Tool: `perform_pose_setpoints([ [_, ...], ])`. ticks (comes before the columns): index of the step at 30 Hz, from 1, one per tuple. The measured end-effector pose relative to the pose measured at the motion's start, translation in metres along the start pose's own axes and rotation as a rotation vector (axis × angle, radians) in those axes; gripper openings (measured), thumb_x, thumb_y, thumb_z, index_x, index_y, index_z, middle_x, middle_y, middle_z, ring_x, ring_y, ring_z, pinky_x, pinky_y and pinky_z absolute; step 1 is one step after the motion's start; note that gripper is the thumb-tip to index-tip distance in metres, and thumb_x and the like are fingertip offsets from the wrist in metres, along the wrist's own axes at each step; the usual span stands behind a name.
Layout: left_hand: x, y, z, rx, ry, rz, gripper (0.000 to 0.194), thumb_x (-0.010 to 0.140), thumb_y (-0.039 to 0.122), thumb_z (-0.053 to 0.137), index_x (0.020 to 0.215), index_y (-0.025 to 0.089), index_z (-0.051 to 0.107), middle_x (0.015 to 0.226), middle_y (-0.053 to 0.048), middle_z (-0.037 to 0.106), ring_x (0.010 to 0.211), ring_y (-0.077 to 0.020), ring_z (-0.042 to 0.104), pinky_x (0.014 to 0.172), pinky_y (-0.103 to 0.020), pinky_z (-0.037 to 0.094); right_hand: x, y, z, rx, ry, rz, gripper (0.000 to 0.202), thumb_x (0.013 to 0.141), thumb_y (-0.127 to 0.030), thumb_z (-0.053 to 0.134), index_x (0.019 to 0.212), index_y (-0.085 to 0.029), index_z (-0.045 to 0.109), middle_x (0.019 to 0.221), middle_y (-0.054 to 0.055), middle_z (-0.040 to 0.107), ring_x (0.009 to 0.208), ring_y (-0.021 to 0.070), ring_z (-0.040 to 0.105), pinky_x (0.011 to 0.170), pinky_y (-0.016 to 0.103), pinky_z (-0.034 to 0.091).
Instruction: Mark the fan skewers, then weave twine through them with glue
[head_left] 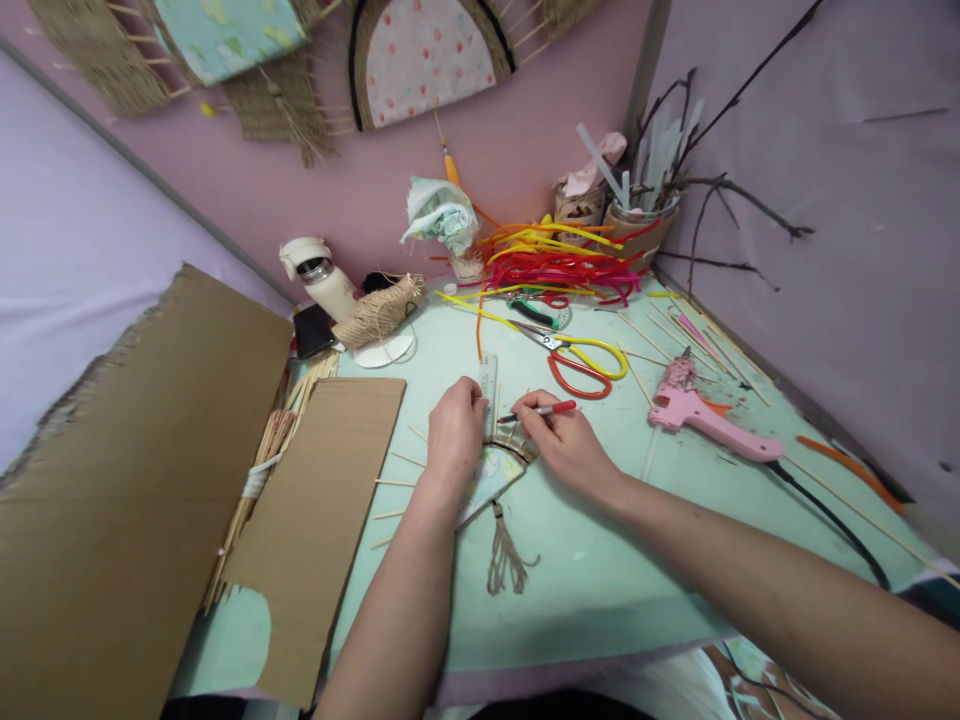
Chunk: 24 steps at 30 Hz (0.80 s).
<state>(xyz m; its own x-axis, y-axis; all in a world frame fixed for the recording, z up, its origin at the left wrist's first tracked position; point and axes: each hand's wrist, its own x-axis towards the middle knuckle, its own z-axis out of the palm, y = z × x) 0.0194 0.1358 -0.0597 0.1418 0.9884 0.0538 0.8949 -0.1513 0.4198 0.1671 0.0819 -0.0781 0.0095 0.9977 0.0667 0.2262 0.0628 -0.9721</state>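
A small half-round craft piece (pixel 493 472) lies in front of me, with a patterned fabric face, a twine edge, thin sticks fanning out and a twine tassel (pixel 508 550) hanging toward me. My left hand (pixel 457 430) is closed on a clear ruler (pixel 489 372) laid along one of the sticks; its fingertips are partly hidden. In my right hand (pixel 559 440) is a red marker pen (pixel 551 409), its tip pointing left at the sticks near the ruler. Part of the craft piece is covered by my left hand and forearm.
Scissors (pixel 574 350) with red and yellow handles lie beyond my right hand. A pink glue gun (pixel 709 420) with a black cord is at right. Cardboard sheets (pixel 330 480) cover the left side. At the back are twine (pixel 382 312), colourful tubes (pixel 562 265) and a jar of branches (pixel 641 232).
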Motion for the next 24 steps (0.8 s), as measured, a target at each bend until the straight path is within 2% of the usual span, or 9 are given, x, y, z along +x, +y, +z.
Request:
perform_pose_setpoints([
  [15, 0.0018, -0.0031, 0.004, -0.103, 0.01, 0.014, 0.004, 0.083, 0.02, 0.054, 0.08, 0.022, 0.051, 0.075, 0.0, 0.062, 0.067, -0.0149, 0.054, 0.064, -0.026, 0.035, 0.0011, 0.0026, 0.001, -0.016, 0.017, 0.004, 0.023, 0.094, -0.038, 0.042, 0.087, -0.021, 0.057, 0.068, -0.002, 0.057, 0.064, 0.0142, 0.052, 0.059, 0.026, 0.036],
  [24, 0.0015, -0.0031, 0.005, -0.095, 0.015, 0.029, 0.005, 0.082, 0.019, 0.053, 0.08, 0.022, 0.051, 0.076, 0.0, 0.062, 0.067, -0.0152, 0.054, 0.065, -0.026, 0.036, 0.0007, 0.0013, 0.0004, -0.048, -0.003, 0.009, 0.023, 0.094, -0.037, 0.042, 0.084, -0.021, 0.056, 0.065, -0.004, 0.053, 0.06, 0.013, 0.048, 0.058, 0.026, 0.034],
])
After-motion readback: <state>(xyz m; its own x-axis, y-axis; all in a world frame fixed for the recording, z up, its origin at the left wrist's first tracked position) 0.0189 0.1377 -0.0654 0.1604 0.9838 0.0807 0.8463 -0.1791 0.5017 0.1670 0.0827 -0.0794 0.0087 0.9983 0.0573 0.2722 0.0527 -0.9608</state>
